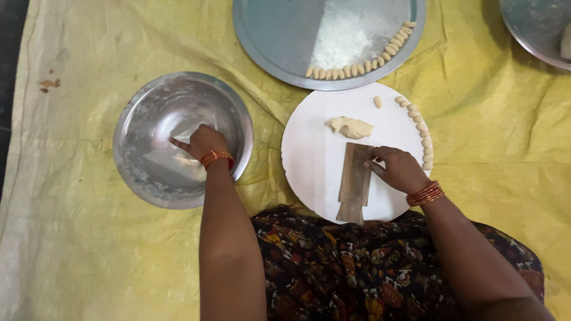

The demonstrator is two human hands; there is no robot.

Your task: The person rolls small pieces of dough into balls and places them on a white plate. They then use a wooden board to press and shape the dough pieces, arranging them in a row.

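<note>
My left hand (pixel 201 142) reaches into a steel bowl (pixel 143 172) dusted with flour, fingers pressed to its bottom; what it grasps, if anything, I cannot make out. My right hand (pixel 397 167) rests its fingertips on a ridged wooden board (pixel 354 181) lying on a round white board (pixel 309 160). A small lump of dough (pixel 352 126) lies just beyond the wooden board. Several small shaped dough pieces (pixel 422 134) line the white board's right rim, with one apart (pixel 377 101).
A large steel plate (pixel 273 35) at the top holds flour (pixel 342 38) and a curved row of shaped dough pieces (pixel 369 62). Another steel vessel (pixel 535 30) sits at the top right corner. A yellow sheet (pixel 77 238) covers the floor. My patterned garment (pixel 357 267) is at the bottom.
</note>
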